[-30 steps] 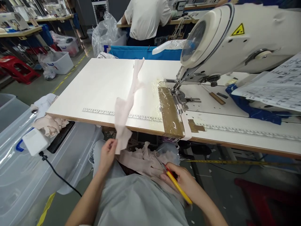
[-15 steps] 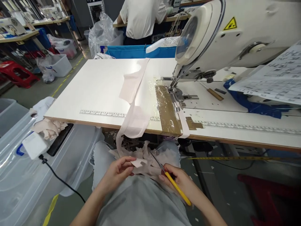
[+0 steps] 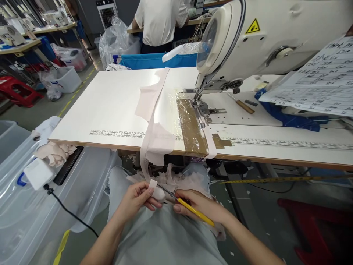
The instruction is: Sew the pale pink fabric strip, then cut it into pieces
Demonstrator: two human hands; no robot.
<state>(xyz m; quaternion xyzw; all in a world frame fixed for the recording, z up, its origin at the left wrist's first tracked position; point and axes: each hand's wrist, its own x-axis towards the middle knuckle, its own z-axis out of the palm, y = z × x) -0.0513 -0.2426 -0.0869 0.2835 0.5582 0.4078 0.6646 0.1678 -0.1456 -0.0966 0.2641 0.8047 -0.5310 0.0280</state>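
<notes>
My left hand (image 3: 138,198) pinches the lower end of a long pale pink fabric strip (image 3: 153,110) over my lap. That strip runs up over the front edge of the white sewing table (image 3: 110,106) and lies flat across it. My right hand (image 3: 198,206) is closed round a yellow-handled thread snip (image 3: 190,208), whose metal tip touches the fabric end held by my left fingers. More pale pink pieces (image 3: 182,180) are heaped on my lap, under the table edge.
A white industrial sewing machine (image 3: 261,33) stands at the right of the table, with a printed sheet (image 3: 317,88) leaning on it. Clear plastic bins (image 3: 33,213) with a white charger and cable sit at my left. Another person in a white shirt (image 3: 160,22) works at the far bench.
The strip has dropped from mid-air to lie flat on the table. My left hand came down to my lap with its end. My right hand moved the snip left to meet it.
</notes>
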